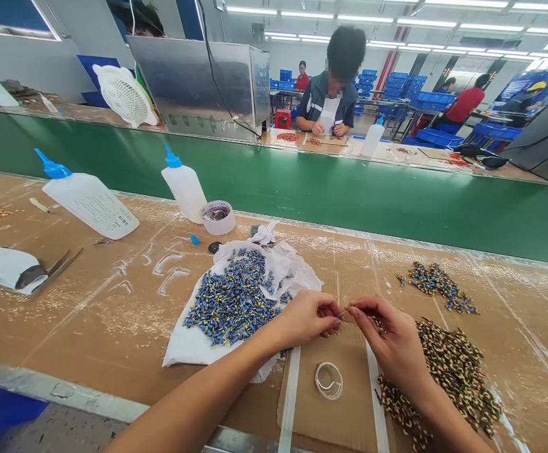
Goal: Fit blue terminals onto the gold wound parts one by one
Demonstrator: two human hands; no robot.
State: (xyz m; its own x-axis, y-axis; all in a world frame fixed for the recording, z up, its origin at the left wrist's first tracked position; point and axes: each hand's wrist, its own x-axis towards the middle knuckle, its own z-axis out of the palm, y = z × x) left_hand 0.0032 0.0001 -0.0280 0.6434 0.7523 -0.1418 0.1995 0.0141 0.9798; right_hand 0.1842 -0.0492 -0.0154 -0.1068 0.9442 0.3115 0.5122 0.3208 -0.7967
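L hand (307, 319) & R hand (391, 335) are just beyond the clear round dish (329, 381), both pinched narrow on a tiny thin pc (343, 313) held betw. them, detail too small to tell. Dish lies on brown cardboard (321, 420); to its left a big blue/yellow pile (233, 299) sits on a white sheet (184, 352), w/ tape roll (225, 223) & blue-capped bottle (184, 192) farther back-left of dish. Right of dish is a big dark/yellowish pile (457, 365), partly hidden by R forearm, w/ a smaller blue/yellow heap (438, 286) farther back-right of dish.
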